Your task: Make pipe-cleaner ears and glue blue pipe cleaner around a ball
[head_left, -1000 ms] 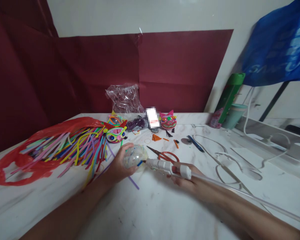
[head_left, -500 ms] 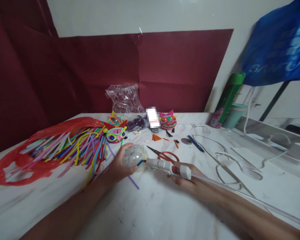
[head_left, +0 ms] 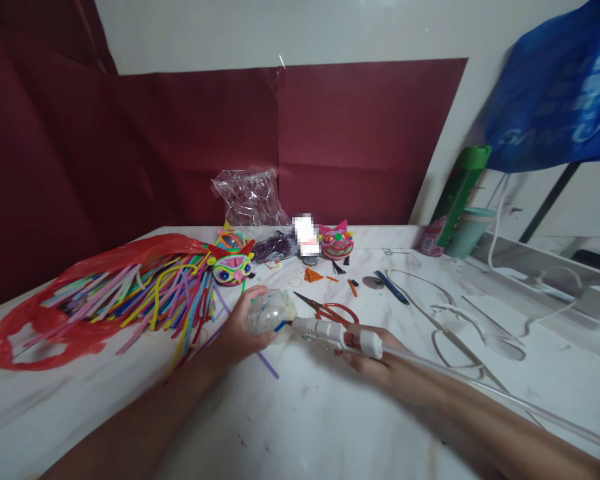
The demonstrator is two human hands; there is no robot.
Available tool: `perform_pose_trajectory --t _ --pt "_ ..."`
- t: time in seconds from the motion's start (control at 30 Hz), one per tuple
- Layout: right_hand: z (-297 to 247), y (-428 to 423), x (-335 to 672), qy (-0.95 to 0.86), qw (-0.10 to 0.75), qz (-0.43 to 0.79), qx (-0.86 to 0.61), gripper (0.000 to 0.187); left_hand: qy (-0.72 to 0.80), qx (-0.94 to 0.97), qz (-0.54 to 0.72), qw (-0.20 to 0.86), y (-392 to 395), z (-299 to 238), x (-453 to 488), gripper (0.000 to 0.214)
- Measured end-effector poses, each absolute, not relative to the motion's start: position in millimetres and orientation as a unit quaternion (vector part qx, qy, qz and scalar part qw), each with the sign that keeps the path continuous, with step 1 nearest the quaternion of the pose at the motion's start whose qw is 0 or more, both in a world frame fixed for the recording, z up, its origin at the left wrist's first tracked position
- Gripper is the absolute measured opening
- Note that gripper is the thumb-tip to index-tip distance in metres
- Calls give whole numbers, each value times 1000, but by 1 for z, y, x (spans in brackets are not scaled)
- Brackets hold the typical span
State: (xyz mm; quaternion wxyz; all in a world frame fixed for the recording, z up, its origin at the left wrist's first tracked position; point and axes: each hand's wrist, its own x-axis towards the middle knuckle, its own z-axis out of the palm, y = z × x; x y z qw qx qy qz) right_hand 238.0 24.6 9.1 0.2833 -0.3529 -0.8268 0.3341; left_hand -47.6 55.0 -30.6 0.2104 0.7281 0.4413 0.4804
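Wrapped round a clear plastic ball [head_left: 271, 310] with bluish and yellowish bits on it, my left hand [head_left: 243, 327] holds it above the table. My right hand [head_left: 367, 353] grips a white glue gun [head_left: 325, 331], a long clear glue stick [head_left: 495, 393] trailing from its back end. The gun's tip is at the ball's right side, beside a small blue piece [head_left: 280, 326]; whether the tip touches the ball I cannot tell. Just behind the gun lie scissors [head_left: 333, 311] with orange-red handles, their blades pointing left.
Colourful pipe cleaners [head_left: 145, 293] spill from a red plastic bag [head_left: 45, 340] at left. Two decorated animal heads, one yellow-pink [head_left: 233, 268] and one pink [head_left: 337, 241], sit behind. Orange scraps [head_left: 313, 275], a blue cutter [head_left: 393, 288] and a white cable [head_left: 440, 347] lie to the right.
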Motion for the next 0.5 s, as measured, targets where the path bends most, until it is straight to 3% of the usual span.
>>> perform_pose_trajectory --t 0.5 --pt "12 23 237 -829 283 325 -356 14 435 736 472 217 55 -31 -49 71"
